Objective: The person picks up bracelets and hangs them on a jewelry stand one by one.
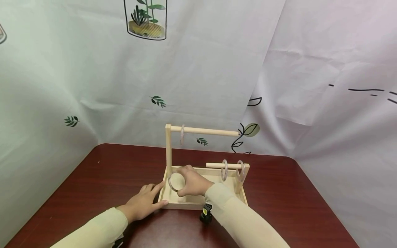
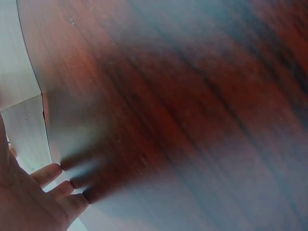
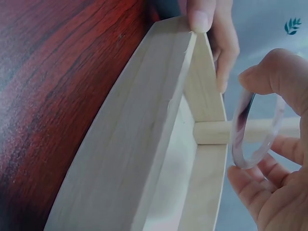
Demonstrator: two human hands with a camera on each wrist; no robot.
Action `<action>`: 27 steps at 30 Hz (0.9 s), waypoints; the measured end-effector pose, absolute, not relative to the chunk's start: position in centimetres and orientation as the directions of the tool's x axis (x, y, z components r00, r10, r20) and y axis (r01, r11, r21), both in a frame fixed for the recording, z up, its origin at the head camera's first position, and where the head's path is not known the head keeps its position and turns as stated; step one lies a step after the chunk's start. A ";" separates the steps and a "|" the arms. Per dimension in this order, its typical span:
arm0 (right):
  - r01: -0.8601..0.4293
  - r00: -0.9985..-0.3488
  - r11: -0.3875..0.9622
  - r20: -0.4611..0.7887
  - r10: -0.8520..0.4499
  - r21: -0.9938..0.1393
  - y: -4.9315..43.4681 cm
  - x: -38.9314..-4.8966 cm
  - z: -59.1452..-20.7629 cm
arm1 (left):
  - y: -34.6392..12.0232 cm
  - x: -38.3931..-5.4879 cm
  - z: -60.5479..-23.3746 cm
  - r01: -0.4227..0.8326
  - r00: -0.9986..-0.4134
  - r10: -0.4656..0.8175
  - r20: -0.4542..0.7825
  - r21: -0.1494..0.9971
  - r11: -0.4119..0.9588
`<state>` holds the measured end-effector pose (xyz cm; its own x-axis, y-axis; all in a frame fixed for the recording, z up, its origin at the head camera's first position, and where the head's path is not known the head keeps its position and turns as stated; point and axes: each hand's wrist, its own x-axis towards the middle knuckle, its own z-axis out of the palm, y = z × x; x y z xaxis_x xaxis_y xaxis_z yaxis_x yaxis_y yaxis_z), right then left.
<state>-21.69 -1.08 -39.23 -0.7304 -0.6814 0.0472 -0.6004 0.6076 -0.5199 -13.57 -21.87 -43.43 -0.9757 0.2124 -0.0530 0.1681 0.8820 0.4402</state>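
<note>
My right hand (image 1: 194,182) holds a pale, glassy bangle (image 3: 238,134) between thumb and fingertips, over the left part of a light wooden tray (image 1: 186,206). In the right wrist view the bangle stands on edge, with the tray's upright post (image 3: 211,132) behind it. My left hand (image 1: 141,205) lies at the tray's front left corner. Its thumb touches the front rim there and its index finger reaches along the left wall; the other fingers, fairly straight and spread, show near the dark tabletop in the left wrist view.
From the tray's left post runs a high rod (image 1: 211,131) with one bangle (image 1: 181,137) hanging on it. A lower rod (image 1: 214,165) at the right carries two more bangles. The red-brown table (image 1: 124,165) meets a white printed curtain (image 1: 201,69) behind.
</note>
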 end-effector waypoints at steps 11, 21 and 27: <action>-0.593 -0.726 0.574 0.065 -0.685 -0.565 -0.7 -20.8 -38.5 | -21.9 -13.6 -43.4 0.175 -0.974 0.222 -0.054 0.444 0.879; -0.548 -0.733 0.513 0.083 -0.675 -0.661 0.1 -20.1 -37.6 | -21.9 -13.7 -43.6 0.161 -0.975 0.211 -0.067 0.437 0.885; -0.509 -0.739 0.474 0.082 -0.669 -0.718 0.5 -19.6 -36.9 | -21.9 -13.8 -43.6 0.163 -0.976 0.209 -0.061 0.432 0.887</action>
